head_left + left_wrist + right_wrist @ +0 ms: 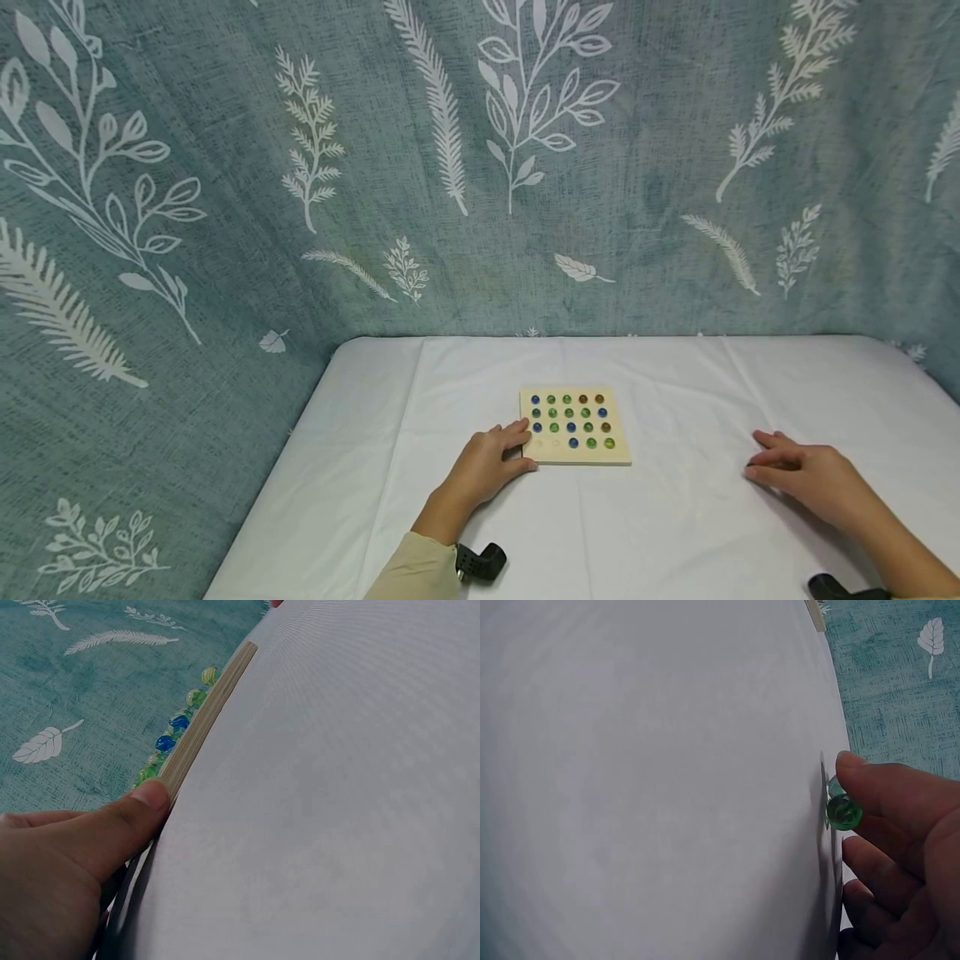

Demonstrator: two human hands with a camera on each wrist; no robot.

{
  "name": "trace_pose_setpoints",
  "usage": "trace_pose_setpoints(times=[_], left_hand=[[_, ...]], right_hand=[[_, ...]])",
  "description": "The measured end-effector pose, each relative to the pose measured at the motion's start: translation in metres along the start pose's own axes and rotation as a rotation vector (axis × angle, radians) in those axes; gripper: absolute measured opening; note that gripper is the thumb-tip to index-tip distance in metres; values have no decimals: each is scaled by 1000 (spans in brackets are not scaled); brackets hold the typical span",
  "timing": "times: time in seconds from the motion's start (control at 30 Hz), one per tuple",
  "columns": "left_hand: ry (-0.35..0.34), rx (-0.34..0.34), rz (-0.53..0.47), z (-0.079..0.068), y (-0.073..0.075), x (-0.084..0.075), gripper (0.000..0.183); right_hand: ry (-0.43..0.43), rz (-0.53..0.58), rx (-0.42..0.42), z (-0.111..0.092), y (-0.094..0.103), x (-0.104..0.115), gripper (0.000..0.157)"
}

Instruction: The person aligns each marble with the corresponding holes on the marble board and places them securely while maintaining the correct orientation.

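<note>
A pale wooden marble board (576,454) lies flat on the white cloth, with blue, green, amber and yellowish glass marbles (569,413) in its hollows. Two hollows at its near left hold no marble. My left hand (487,462) holds the board's near left corner, thumb on the front edge and fingers at the left side. In the left wrist view, the thumb (153,793) touches the board's wooden edge (210,716). To the right, my right hand (813,479) is low over the cloth. Its thumb and fingers close around a green marble (844,812) and a paler marble (835,785), both hidden in the head view.
White cloth (675,517) covers the table, with light creases. A blue-green curtain (480,275) with white leaf prints hangs behind and along the left side. Black wrist devices (483,562) sit at both wrists.
</note>
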State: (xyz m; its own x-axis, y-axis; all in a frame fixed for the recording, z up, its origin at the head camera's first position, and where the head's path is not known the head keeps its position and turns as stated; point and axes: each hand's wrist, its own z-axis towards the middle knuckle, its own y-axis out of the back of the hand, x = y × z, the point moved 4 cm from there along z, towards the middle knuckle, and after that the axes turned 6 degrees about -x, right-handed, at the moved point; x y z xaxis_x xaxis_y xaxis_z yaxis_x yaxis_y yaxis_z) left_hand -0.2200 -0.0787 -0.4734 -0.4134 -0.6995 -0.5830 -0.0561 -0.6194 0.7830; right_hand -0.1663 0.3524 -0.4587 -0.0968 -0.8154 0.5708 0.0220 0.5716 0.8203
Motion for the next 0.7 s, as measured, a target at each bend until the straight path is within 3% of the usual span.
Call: trace_pose_setpoints(times=[0.43, 0.7], left_hand=[[-11, -2, 1, 0, 0, 1, 51], [-12, -10, -7, 0, 0, 0, 51]], right_hand=[[-26, 19, 14, -1, -1, 2, 59], [-4, -29, -5, 0, 0, 4, 63]])
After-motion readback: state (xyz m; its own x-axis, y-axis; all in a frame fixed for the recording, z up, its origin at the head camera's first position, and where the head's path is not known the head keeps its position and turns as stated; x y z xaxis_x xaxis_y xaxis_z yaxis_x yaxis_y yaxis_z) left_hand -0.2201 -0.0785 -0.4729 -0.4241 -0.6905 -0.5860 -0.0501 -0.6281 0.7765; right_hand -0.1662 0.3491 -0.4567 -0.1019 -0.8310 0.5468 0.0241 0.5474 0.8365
